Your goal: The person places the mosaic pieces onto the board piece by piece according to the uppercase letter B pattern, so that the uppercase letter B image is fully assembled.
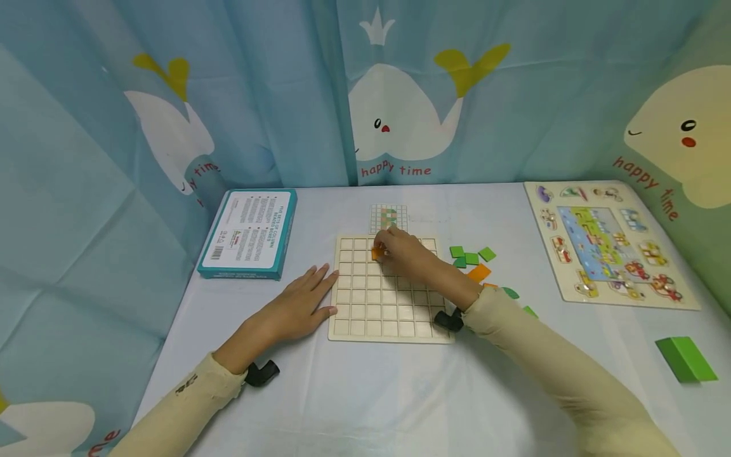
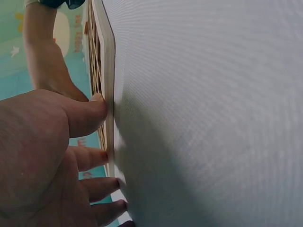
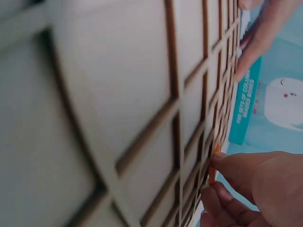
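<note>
A square wooden grid board (image 1: 365, 311) lies on the white table. My right hand (image 1: 404, 254) pinches a small orange tile (image 1: 377, 254) between thumb and fingers, over the board's upper rows; in the right wrist view the orange tile (image 3: 212, 175) stands on edge right at the grid. My left hand (image 1: 299, 301) rests beside the board with fingers spread, thumb and fingertips at its left edge, as the left wrist view of the hand (image 2: 52, 151) also shows. Behind the board lies a small pattern card (image 1: 375, 216) printed with a grid and coloured squares.
Right of the board lie several green square tiles (image 1: 471, 258), orange tiles (image 1: 479, 273) and a green leaf-shaped piece (image 1: 511, 292). A teal box (image 1: 248, 235) lies at the left, a picture puzzle board (image 1: 548, 254) at the right. A green block (image 1: 685, 359) sits near the right edge.
</note>
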